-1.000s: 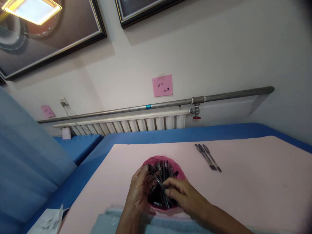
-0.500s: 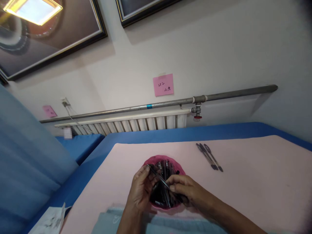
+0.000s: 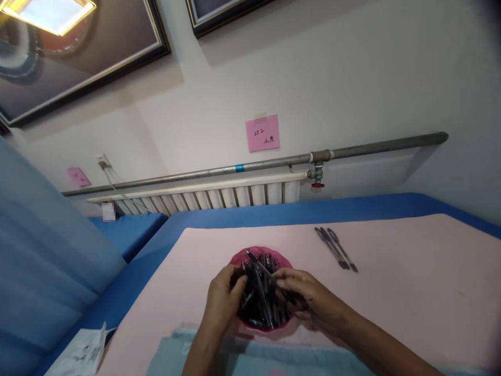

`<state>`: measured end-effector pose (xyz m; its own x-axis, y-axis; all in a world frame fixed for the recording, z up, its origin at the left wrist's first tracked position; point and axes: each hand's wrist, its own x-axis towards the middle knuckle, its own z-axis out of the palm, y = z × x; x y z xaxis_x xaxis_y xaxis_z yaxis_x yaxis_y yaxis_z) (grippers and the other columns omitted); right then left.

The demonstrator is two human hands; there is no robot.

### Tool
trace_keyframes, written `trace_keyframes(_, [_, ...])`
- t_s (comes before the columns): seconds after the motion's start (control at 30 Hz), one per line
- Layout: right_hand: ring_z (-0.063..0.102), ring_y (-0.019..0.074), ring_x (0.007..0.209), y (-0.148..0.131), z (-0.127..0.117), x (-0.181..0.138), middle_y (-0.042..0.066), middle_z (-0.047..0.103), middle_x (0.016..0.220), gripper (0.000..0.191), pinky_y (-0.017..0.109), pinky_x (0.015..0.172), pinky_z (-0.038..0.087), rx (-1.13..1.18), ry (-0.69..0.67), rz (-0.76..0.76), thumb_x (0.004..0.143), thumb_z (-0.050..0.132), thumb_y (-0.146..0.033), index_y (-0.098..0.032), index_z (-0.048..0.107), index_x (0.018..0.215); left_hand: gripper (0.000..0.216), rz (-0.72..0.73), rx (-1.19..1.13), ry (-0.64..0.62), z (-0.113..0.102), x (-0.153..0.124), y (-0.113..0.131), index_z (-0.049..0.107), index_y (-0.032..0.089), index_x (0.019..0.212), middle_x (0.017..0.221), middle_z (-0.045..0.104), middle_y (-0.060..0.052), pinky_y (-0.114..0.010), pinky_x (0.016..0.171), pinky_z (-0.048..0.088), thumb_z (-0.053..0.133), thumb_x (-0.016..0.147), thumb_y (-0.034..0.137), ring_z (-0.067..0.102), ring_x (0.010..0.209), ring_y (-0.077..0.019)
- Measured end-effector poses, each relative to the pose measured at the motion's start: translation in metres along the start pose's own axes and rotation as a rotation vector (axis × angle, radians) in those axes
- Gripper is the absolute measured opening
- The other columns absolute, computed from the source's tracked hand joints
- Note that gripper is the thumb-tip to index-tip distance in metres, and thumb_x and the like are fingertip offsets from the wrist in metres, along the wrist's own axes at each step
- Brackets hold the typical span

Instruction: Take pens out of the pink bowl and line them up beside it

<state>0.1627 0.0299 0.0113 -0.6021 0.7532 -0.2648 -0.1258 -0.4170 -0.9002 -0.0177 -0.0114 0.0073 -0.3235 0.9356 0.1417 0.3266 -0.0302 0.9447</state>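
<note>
At the far left, a blue curtain (image 3: pixel 43 250) hangs down, and a white paper (image 3: pixel 80 351) lies near it. Next comes the left hand (image 3: pixel 225 291), at the left side of a pink bowl (image 3: pixel 261 250). Its thumb and fingers curl close to each other, but I cannot tell if they pinch something small and dark. The bowl sits on a pink sheet (image 3: pixel 410 277) and is full of dark pens (image 3: pixel 265 312). Over it, one long pen (image 3: pixel 260 265) slants up to the left, with the fingers of the right hand (image 3: pixel 309 293) shut tight on its lower part. What is new is that the left hand has let go of the pen's top end, so only the right hand has it now, and its thin tip is out where I can see it. Half a second ago, both hands are on that pen, with the left fingers right at the tip end. Now the left hand is turned more, and its back shows. Farther right, three pens (image 3: pixel 334 249) lie close together on the sheet, apart from the bowl, just as they do earlier.
</note>
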Motion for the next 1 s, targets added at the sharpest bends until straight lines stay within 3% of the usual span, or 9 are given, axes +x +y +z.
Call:
trace_keyframes(0.03, [0.022,0.0011,0.035,0.0,-0.001,0.001,-0.007,0.045,0.052,0.018,0.018,0.036,0.005,0.006,0.006,-0.005,0.067,0.056,-0.029,-0.018,0.05,0.08,0.001,0.042,0.116,-0.003,0.0,-0.001,-0.003,0.065,0.022,0.066,0.067,0.062,-0.002,-0.026,0.064,0.035,0.066,0.065,0.021,0.051,0.067,-0.0175])
trace_keyframes(0.13, [0.022,0.0005,0.034,0.001,-0.002,0.002,-0.008,0.045,0.052,0.02,0.017,0.036,0.005,0.013,0.0,-0.001,0.066,0.057,-0.028,-0.017,0.051,0.081,0.015,0.098,0.264,-0.056,0.004,-0.004,-0.012,0.065,0.024,0.06,0.065,0.06,-0.003,-0.028,0.067,0.032,0.065,0.057,0.009,0.05,0.066,-0.0191])
trace_keyframes(0.33, [0.022,0.0009,0.036,0.001,-0.003,0.003,-0.008,0.042,0.051,0.018,0.016,0.036,0.006,0.002,0.005,0.0,0.066,0.056,-0.028,-0.018,0.051,0.08,0.021,0.036,0.137,-0.138,0.012,-0.006,-0.013,0.066,0.022,0.058,0.064,0.061,-0.005,-0.03,0.072,0.034,0.06,0.057,0.003,0.052,0.066,-0.0201])
trace_keyframes(0.5, [0.019,0.0015,0.034,-0.001,0.001,-0.001,-0.01,0.035,0.045,0.016,0.018,0.037,0.005,-0.05,0.008,0.005,0.068,0.055,-0.029,-0.018,0.051,0.079,0.02,-0.134,-0.285,-0.044,-0.003,0.0,0.001,0.07,0.018,0.083,0.081,0.068,-0.006,-0.028,0.075,0.043,0.067,0.063,0.015,0.06,0.079,-0.0187])
trace_keyframes(0.67, [0.021,0.0026,0.034,0.001,0.004,-0.001,-0.01,0.033,0.042,0.012,0.02,0.037,0.009,-0.146,-0.014,-0.012,0.067,0.055,-0.028,-0.018,0.054,0.074,0.03,-0.332,-0.788,0.123,-0.017,0.009,0.001,0.064,0.011,0.087,0.072,0.068,-0.005,-0.023,0.059,0.051,0.074,0.058,0.012,0.062,0.059,-0.0123])
trace_keyframes(0.87, [0.031,0.0053,0.042,0.012,-0.003,0.007,-0.006,0.042,0.05,0.011,0.02,0.042,0.018,-0.299,-0.095,-0.072,0.066,0.056,-0.024,-0.017,0.059,0.075,0.015,-0.385,-0.961,0.246,-0.022,0.013,-0.002,0.062,0.009,0.08,0.068,0.069,-0.006,-0.023,0.06,0.055,0.063,0.067,0.001,0.066,0.061,-0.0137])
trace_keyframes(1.0, [0.04,0.0077,0.05,0.011,-0.004,0.005,-0.003,0.049,0.059,0.011,0.02,0.047,0.027,-0.322,-0.098,-0.095,0.068,0.054,-0.022,-0.016,0.061,0.076,0.014,-0.376,-0.96,0.235,-0.022,0.013,-0.001,0.062,0.009,0.079,0.067,0.069,-0.006,-0.022,0.058,0.055,0.061,0.069,-0.001,0.066,0.061,-0.0134])
